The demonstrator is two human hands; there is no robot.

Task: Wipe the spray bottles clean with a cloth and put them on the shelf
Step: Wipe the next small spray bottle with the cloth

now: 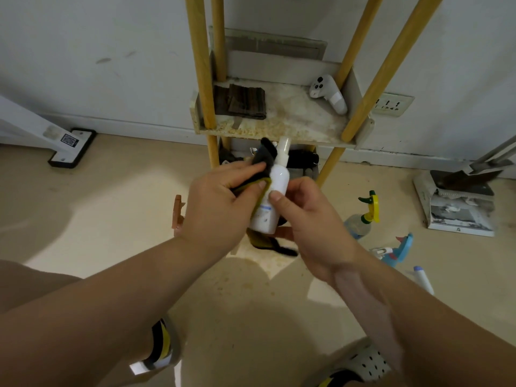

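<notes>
The white spray bottle point(272, 195) is held upright in mid-air, in front of the shelf point(279, 127) and above the floor point(111, 219). The right hand point(312, 219) is closed around the bottle's lower body, thumb on its front. The left hand point(220, 208) is clamped on a dark cloth point(265, 157) with a yellow-green edge, pressing it against the bottle's left side — the cloth reaches up beside the nozzle. On the shelf lie a folded brown cloth point(245, 101) and a white controller point(329, 92). Three further spray bottles rest on the floor to the right: a yellow-triggered one point(363, 219), a blue one point(396, 251) and a white one point(423, 279).
</notes>
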